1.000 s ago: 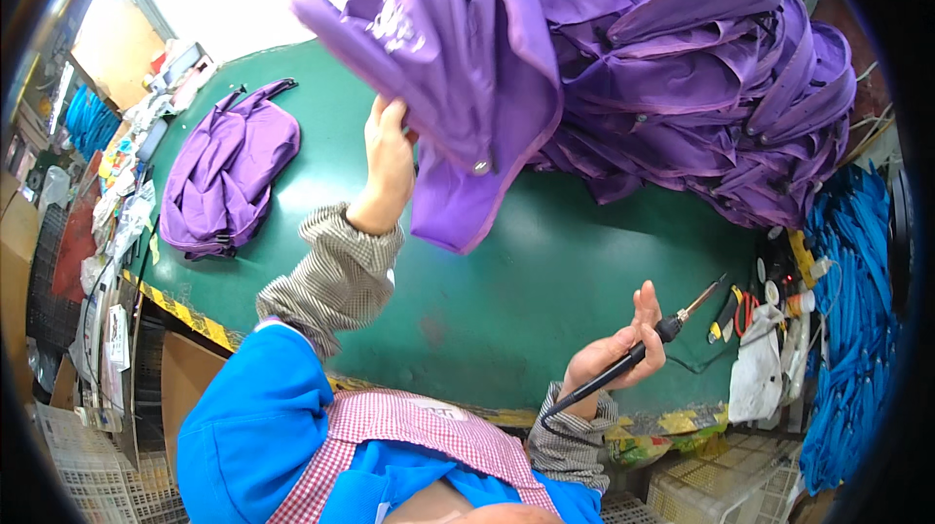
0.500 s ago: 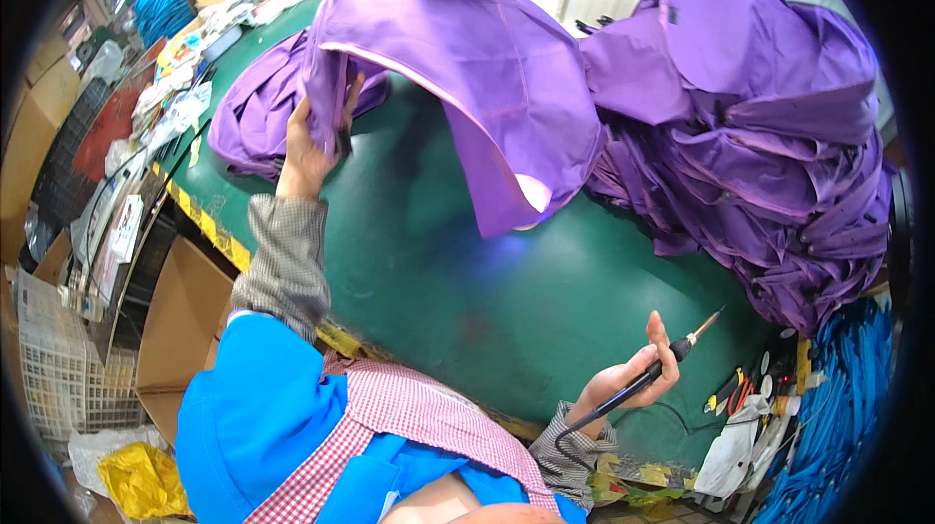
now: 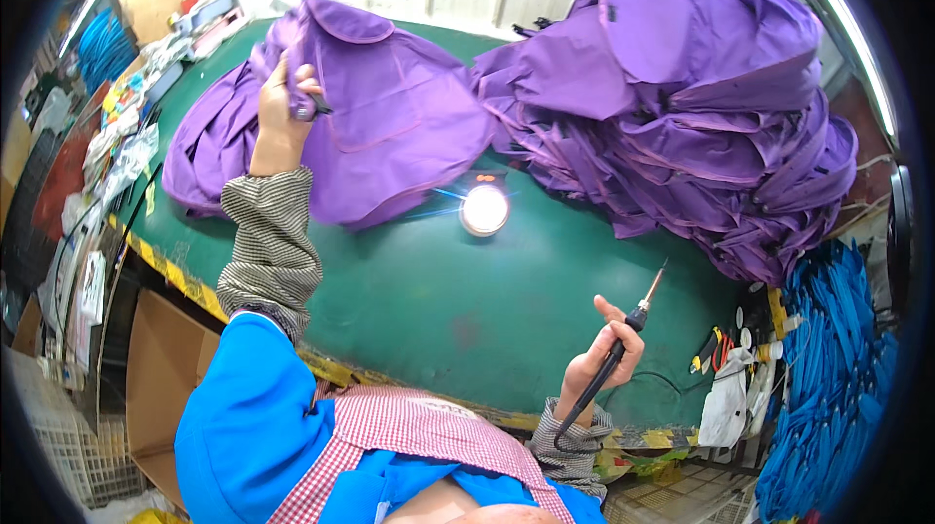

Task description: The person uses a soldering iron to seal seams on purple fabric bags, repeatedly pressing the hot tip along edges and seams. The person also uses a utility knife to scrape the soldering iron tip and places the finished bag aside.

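My left hand [image 3: 279, 120] is closed on a gathered edge of a purple fabric piece [image 3: 394, 110] at the far left of the table. The piece spreads rightward from my fingers, with a stitched panel and lighter piping. Under and left of it lies more purple fabric [image 3: 200, 159]. In my right hand [image 3: 606, 347], near the front right, is a soldering iron [image 3: 602, 375] with a black handle, its thin metal tip pointing up and away. The tip touches nothing. A round lit lamp [image 3: 484, 210] glows on the table between the hands, just beyond the fabric's edge.
A tall heap of purple fabric pieces [image 3: 682, 115] fills the table's far right. Blue straps [image 3: 828, 378] hang at the right edge, beside pliers [image 3: 721, 349] and small containers. Clutter lines the left side, and an open cardboard box [image 3: 161, 368] stands below the green table [image 3: 409, 300].
The purple piece, raised and billowing before, has come down onto the table at the left, uncovering the lamp. My left hand still grips it; my right hand keeps the soldering iron.
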`<state>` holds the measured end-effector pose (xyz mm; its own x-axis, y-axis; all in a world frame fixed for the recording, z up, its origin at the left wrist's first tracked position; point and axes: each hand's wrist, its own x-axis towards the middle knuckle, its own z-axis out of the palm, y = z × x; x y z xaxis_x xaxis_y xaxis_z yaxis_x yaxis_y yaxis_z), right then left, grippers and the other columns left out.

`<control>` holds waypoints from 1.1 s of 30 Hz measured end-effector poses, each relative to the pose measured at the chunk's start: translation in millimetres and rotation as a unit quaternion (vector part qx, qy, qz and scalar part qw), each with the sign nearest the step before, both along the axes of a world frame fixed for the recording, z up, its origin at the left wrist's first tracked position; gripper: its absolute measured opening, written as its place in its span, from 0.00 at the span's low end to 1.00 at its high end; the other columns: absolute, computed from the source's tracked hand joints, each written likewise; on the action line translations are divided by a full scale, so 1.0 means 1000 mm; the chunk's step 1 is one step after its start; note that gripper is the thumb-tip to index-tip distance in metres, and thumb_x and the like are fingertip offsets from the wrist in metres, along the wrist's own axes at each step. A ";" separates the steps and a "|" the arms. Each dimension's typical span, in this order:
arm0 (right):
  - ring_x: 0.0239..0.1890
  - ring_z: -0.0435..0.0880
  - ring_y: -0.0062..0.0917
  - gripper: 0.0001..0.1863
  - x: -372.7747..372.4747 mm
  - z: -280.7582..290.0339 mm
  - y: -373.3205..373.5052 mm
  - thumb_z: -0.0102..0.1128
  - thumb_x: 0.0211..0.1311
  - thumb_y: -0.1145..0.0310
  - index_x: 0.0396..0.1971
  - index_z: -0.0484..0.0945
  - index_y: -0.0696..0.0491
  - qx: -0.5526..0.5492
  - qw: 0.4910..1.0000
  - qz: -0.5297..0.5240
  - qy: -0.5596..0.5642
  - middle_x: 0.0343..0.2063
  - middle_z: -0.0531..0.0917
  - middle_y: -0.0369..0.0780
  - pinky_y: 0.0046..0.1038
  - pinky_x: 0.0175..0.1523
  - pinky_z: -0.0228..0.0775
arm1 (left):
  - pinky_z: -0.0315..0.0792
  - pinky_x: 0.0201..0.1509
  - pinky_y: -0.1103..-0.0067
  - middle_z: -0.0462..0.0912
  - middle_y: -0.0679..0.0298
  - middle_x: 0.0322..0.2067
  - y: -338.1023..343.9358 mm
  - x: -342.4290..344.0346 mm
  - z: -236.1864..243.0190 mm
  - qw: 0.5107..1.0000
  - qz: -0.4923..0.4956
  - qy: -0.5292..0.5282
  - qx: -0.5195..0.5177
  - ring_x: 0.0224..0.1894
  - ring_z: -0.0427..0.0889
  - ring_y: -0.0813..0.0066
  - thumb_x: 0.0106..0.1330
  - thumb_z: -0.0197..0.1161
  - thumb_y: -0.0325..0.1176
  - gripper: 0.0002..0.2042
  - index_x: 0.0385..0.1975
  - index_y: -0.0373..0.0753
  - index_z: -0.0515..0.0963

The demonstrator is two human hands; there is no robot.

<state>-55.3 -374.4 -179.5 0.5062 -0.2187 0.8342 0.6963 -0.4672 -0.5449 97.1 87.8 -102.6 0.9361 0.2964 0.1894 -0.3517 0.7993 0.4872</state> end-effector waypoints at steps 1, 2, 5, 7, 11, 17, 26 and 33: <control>0.35 0.82 0.34 0.02 0.000 -0.001 -0.004 0.46 0.66 0.75 0.36 0.65 0.56 -0.005 1.000 0.001 -0.009 0.31 0.84 0.51 0.32 0.45 0.72 | 0.70 0.23 0.81 0.62 0.70 0.18 -0.037 0.003 0.032 0.991 0.001 0.003 0.135 0.17 0.65 0.80 0.73 0.47 0.41 0.10 0.43 0.42 0.68; 0.34 0.82 0.34 0.02 0.000 0.000 -0.009 0.46 0.66 0.75 0.36 0.66 0.56 -0.007 1.000 -0.011 -0.013 0.31 0.84 0.51 0.32 0.45 0.72 | 0.71 0.23 0.79 0.65 0.69 0.18 -0.069 0.010 0.058 0.975 0.008 -0.040 0.218 0.16 0.66 0.80 0.72 0.49 0.41 0.13 0.46 0.38 0.70; 0.33 0.82 0.34 0.02 0.001 -0.001 -0.020 0.47 0.67 0.74 0.35 0.66 0.56 0.001 0.999 -0.041 -0.026 0.30 0.85 0.50 0.33 0.44 0.72 | 0.71 0.19 0.79 0.74 0.63 0.17 -0.172 0.031 0.137 0.874 0.095 -0.036 0.475 0.16 0.73 0.80 0.62 0.63 0.48 0.19 0.32 0.33 0.79; 0.32 0.82 0.35 0.03 -0.005 -0.002 -0.030 0.47 0.67 0.74 0.35 0.66 0.56 0.004 0.997 -0.074 -0.025 0.30 0.85 0.50 0.33 0.43 0.73 | 0.70 0.23 0.74 0.77 0.61 0.19 -0.254 0.077 0.162 0.754 0.081 -0.071 0.648 0.18 0.74 0.73 0.55 0.66 0.52 0.24 0.26 0.30 0.80; 0.30 0.82 0.35 0.04 -0.004 -0.024 -0.049 0.46 0.68 0.72 0.35 0.66 0.56 0.056 0.994 -0.097 0.001 0.27 0.84 0.50 0.32 0.41 0.73 | 0.74 0.43 0.67 0.82 0.45 0.31 -0.403 0.179 0.158 0.653 0.112 -0.191 0.725 0.37 0.83 0.56 0.53 0.64 0.60 0.34 0.34 0.24 0.78; 0.32 0.82 0.33 0.04 -0.010 -0.044 -0.082 0.43 0.69 0.73 0.35 0.65 0.58 0.113 0.978 -0.163 0.071 0.29 0.82 0.49 0.31 0.43 0.73 | 0.73 0.23 0.76 0.82 0.60 0.26 -0.506 0.225 0.089 0.667 -0.065 -0.205 0.713 0.17 0.77 0.74 0.58 0.66 0.47 0.21 0.47 0.40 0.80; 0.34 0.82 0.35 0.03 -0.003 -0.039 -0.072 0.43 0.68 0.75 0.35 0.65 0.58 0.126 0.985 -0.099 0.064 0.30 0.81 0.51 0.33 0.47 0.73 | 0.69 0.57 0.66 0.70 0.49 0.54 -0.479 0.199 0.082 0.607 0.252 -0.249 0.712 0.54 0.74 0.53 0.56 0.66 0.48 0.36 0.61 0.37 0.61; 0.32 0.82 0.36 0.02 -0.010 -0.023 -0.043 0.45 0.67 0.75 0.35 0.64 0.57 0.129 0.985 -0.096 0.066 0.27 0.82 0.51 0.34 0.42 0.74 | 0.71 0.42 0.77 0.76 0.63 0.35 -0.301 0.004 0.033 0.902 -0.391 -0.182 0.028 0.37 0.75 0.74 0.71 0.51 0.32 0.13 0.53 0.41 0.67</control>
<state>-64.9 -417.5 -202.3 0.5357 -0.5164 0.6681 0.5238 -0.4173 -0.7426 101.3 -213.0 -70.1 0.7282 -0.4461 0.5202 0.1637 0.8503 0.5001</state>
